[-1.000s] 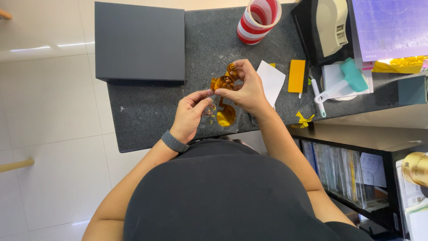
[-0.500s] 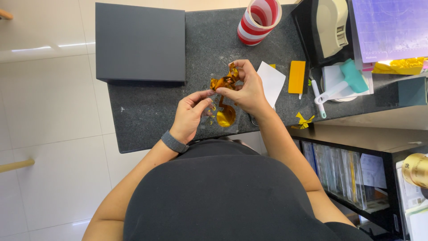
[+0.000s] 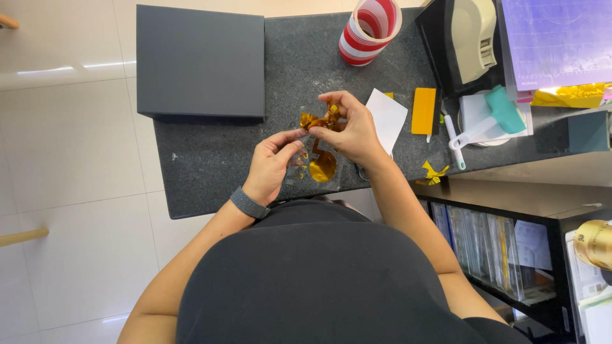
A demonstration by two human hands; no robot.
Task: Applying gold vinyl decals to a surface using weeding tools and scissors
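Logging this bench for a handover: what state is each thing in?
Left hand: pinching clear sheet edge.
Right hand: gripping crumpled gold foil strip.
Clear backing sheet with gold foil shapes: flat on counter, partly peeled.
Red-and-white striped roll: upright.
Dark grey flat box: closed.

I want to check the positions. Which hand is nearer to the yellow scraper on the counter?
The right hand. It is just left of the yellow scraper in the picture, with only the white paper between them. The left hand is farther away, beyond the right hand.
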